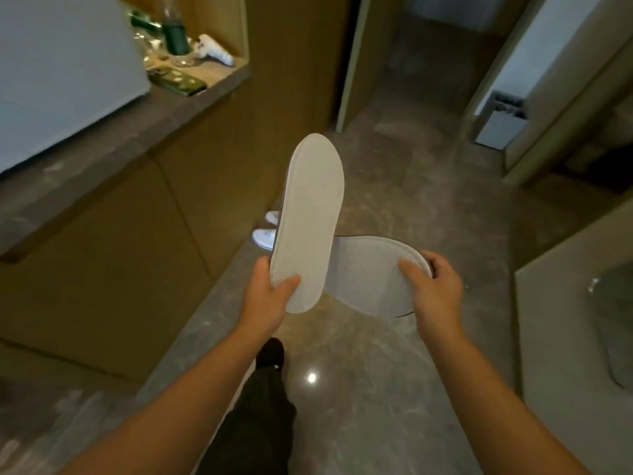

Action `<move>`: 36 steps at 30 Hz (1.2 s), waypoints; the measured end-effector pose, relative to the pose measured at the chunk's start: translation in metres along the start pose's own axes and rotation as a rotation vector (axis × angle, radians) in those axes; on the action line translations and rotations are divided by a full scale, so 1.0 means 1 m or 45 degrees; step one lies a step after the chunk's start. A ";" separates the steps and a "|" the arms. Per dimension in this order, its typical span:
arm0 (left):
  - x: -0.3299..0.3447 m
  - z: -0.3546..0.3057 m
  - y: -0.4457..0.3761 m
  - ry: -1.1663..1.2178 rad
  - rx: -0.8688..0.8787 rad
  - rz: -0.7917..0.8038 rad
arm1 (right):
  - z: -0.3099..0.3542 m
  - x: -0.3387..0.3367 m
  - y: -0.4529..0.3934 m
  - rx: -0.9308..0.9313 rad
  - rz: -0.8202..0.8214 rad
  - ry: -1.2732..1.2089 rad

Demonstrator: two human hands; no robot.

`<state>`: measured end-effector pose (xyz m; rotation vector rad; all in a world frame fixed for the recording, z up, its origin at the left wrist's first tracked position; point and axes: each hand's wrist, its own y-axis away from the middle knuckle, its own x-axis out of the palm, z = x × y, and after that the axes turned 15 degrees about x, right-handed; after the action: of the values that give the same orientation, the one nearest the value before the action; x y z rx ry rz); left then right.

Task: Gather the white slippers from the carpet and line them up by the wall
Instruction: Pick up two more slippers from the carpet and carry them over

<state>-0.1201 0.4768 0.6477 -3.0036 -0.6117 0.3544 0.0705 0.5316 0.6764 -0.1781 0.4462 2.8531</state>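
One slipper (310, 221) is gripped upright by the left hand (270, 296), another (368, 275) by the right hand (433, 286), above the stone floor (394, 389). Carrying is under way; next, lowering beside the cabinet wall (205, 186) seems needed.

Matt white cloth slipper (310, 224) in my left grip (270, 296), smooth sole side up, second slipper (370, 279) in my right grip (435, 289) showing rough waffle weave, glossy marbled stone floor (376, 389), smooth wood-look cabinet fronts (171, 217) left
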 end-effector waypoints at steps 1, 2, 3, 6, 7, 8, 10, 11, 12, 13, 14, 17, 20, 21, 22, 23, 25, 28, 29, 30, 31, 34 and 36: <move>0.014 0.001 -0.023 0.024 0.007 0.045 | 0.004 0.000 -0.020 0.004 -0.041 -0.014; 0.026 0.002 -0.048 0.039 0.016 0.085 | 0.008 0.002 -0.040 0.011 -0.084 -0.023; 0.038 0.004 -0.073 0.047 0.027 0.117 | 0.014 0.005 -0.061 0.020 -0.124 -0.017; 0.067 0.006 -0.151 0.048 0.057 0.183 | 0.034 0.018 -0.121 0.058 -0.223 0.003; 0.075 0.004 -0.176 0.051 0.052 0.203 | 0.041 0.021 -0.139 0.080 -0.251 -0.003; 0.084 0.003 -0.200 0.056 0.047 0.222 | 0.049 0.023 -0.157 0.090 -0.276 -0.008; 0.104 -0.002 -0.244 0.031 0.032 0.257 | 0.062 0.023 -0.190 0.110 -0.329 -0.027; 0.114 -0.004 -0.261 0.016 0.026 0.266 | 0.067 0.022 -0.203 0.116 -0.356 -0.034; 0.125 -0.006 -0.278 0.007 0.023 0.273 | 0.071 0.021 -0.218 0.120 -0.384 -0.034; 0.138 -0.006 -0.296 -0.006 0.023 0.287 | 0.074 0.018 -0.234 0.132 -0.413 -0.037; 0.152 -0.005 -0.313 -0.030 0.026 0.305 | 0.076 0.015 -0.252 0.155 -0.436 -0.046; 0.195 0.001 -0.358 -0.105 0.031 0.339 | 0.081 0.006 -0.309 0.234 -0.461 -0.044; 0.245 0.012 -0.402 -0.117 0.012 0.296 | 0.084 -0.004 -0.382 0.270 -0.402 0.005; 0.262 0.014 -0.416 -0.113 -0.009 0.272 | 0.087 -0.007 -0.408 0.278 -0.371 0.009; 0.280 0.016 -0.431 -0.106 -0.027 0.244 | 0.091 -0.010 -0.437 0.283 -0.337 0.007; 0.298 0.017 -0.446 -0.097 -0.047 0.206 | 0.097 -0.012 -0.467 0.285 -0.300 0.010; 0.330 0.014 -0.472 -0.084 -0.100 0.129 | 0.110 -0.013 -0.522 0.301 -0.232 0.030; 0.366 0.007 -0.510 -0.085 -0.173 0.025 | 0.134 -0.003 -0.591 0.315 -0.116 0.061; 0.373 0.006 -0.522 -0.099 -0.202 -0.010 | 0.140 0.003 -0.611 0.325 -0.070 0.082; 0.380 0.006 -0.534 -0.111 -0.216 -0.046 | 0.146 0.011 -0.630 0.334 -0.027 0.094; 0.385 0.009 -0.547 -0.118 -0.232 -0.084 | 0.149 0.021 -0.649 0.346 0.013 0.105; 0.390 0.025 -0.586 -0.126 -0.327 -0.183 | 0.153 0.056 -0.699 0.392 0.090 0.159; 0.390 0.043 -0.614 -0.145 -0.388 -0.243 | 0.153 0.085 -0.733 0.422 0.142 0.211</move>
<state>-0.0139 1.1953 0.5841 -3.1847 -1.0422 0.4613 0.1679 1.2744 0.5991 -0.3373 0.9810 2.8279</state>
